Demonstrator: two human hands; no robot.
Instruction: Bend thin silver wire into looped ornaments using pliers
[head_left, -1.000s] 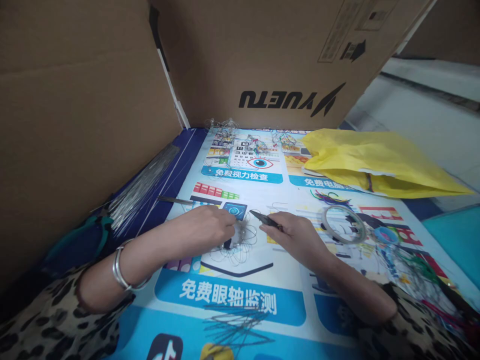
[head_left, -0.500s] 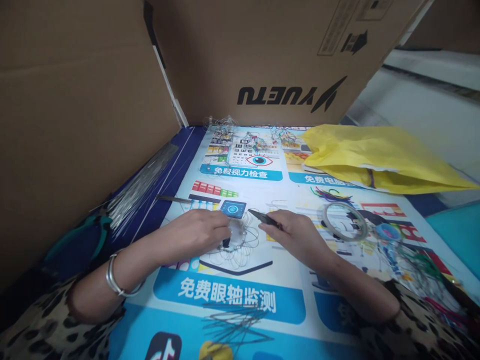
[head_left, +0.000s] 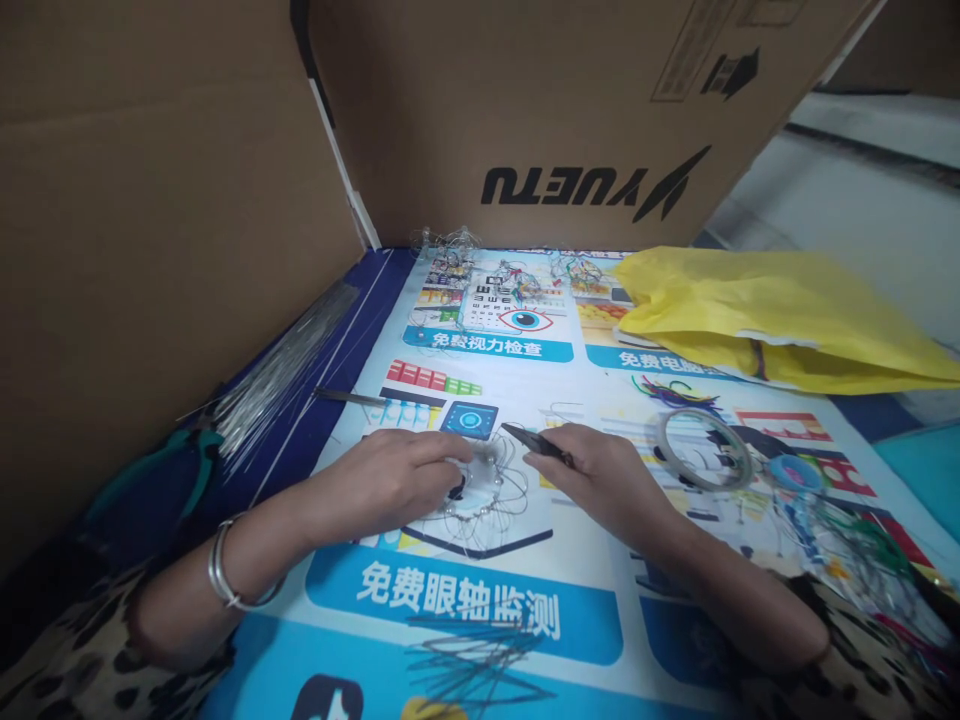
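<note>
My left hand is closed, its fingers pinching the left side of a wire ring. Small clear beads sit along the ring, and thin wire loops stand out around it like petals. Part of the ring is hidden behind my fingers. My right hand is wrapped round a small dark pointed tool, which looks like pliers or snips. Its tip points left, just above the ring's upper right edge and apart from my left fingers. The tool's handles are covered by my palm.
Cut wires lie near the front. A tape roll, coloured threads and a yellow bag are right. Teal-handled pliers and a wire bundle lie left. Cardboard walls stand behind; wire pieces are near them.
My left fingers have shifted slightly up and right on the ring. The right hand still holds the tool near it. The view has moved slightly.
</note>
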